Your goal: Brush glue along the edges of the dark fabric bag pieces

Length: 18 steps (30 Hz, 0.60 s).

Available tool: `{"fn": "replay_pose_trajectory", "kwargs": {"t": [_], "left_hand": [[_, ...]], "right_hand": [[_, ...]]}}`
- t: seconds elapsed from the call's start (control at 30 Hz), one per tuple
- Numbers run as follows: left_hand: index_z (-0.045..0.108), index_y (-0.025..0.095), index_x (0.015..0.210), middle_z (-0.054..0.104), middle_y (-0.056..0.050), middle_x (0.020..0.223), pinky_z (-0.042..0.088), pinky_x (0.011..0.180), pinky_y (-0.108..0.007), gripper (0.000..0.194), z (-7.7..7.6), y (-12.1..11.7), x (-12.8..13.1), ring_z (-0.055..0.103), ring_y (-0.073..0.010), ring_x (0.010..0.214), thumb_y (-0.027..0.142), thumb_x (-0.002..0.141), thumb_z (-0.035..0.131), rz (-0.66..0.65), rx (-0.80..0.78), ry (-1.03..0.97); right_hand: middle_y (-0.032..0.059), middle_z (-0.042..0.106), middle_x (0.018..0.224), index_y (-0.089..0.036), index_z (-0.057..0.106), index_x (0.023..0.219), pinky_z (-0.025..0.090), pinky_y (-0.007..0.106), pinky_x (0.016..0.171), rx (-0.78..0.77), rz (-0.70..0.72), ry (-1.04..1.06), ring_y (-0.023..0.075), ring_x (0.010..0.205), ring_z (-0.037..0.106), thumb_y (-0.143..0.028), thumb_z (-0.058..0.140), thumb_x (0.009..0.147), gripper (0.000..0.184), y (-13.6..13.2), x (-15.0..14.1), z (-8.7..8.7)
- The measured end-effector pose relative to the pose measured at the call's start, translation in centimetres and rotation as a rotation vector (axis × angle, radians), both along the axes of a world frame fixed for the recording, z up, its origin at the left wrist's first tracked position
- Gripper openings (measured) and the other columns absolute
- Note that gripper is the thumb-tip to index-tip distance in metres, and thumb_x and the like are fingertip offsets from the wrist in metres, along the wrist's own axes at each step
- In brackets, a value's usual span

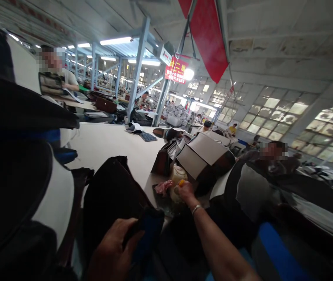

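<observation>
My left hand [118,244] is closed on the edge of a dark fabric bag piece [105,195], whose blue lining [146,234] shows by the thumb. Farther forward, my right hand [186,192] is closed around a small tool with a yellow-orange end [181,182]. The tool's lower part is hidden, so its kind is unclear. It is held at a cream-coloured plastic container [179,171]. A crumpled pink cloth [163,188] lies to the left of that container, on a dark board [164,203].
Stacked dark bag pieces [14,164] rise high on my left. Bag parts with pale panels [206,150] are heaped behind the container. More dark pieces [254,187] lie at right. Across the white table [105,142] one person [69,78] stands; another [274,156] is at right.
</observation>
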<state>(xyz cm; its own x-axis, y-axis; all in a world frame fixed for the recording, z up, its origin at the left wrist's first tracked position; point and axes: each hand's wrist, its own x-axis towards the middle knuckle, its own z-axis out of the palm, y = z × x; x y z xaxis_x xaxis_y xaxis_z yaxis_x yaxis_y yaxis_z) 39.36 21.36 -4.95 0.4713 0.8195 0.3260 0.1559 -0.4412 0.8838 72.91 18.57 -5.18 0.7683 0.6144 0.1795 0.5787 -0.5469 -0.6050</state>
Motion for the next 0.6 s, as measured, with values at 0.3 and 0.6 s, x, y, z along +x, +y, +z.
{"fn": "replay_pose_trajectory", "kwargs": {"t": [0.3,0.6], "left_hand": [[0.07,0.034,0.112,0.068,-0.002,0.09,0.057,0.075,-0.031,0.033,1.4,0.9,0.8,0.067,-0.0228,0.084,0.049,0.087,0.054,-0.013,-0.042,-0.062],[0.075,0.024,0.102,0.065,-0.001,0.085,0.052,0.071,-0.027,0.035,5.1,0.7,0.0,0.065,-0.0191,0.081,0.05,0.085,0.059,0.008,-0.004,-0.116]], "right_hand": [[0.0044,0.066,0.091,-0.013,0.064,0.094,0.053,0.035,0.082,0.003,-0.125,-0.083,0.0165,0.084,0.063,-0.039,0.058,0.096,0.027,0.1,1.1,-1.0],[0.0033,0.066,0.084,-0.012,0.066,0.089,0.052,0.034,0.08,0.138,-0.149,-0.146,0.0152,0.079,0.063,-0.036,0.062,0.093,0.025,-2.3,-1.5,-1.1]]}}
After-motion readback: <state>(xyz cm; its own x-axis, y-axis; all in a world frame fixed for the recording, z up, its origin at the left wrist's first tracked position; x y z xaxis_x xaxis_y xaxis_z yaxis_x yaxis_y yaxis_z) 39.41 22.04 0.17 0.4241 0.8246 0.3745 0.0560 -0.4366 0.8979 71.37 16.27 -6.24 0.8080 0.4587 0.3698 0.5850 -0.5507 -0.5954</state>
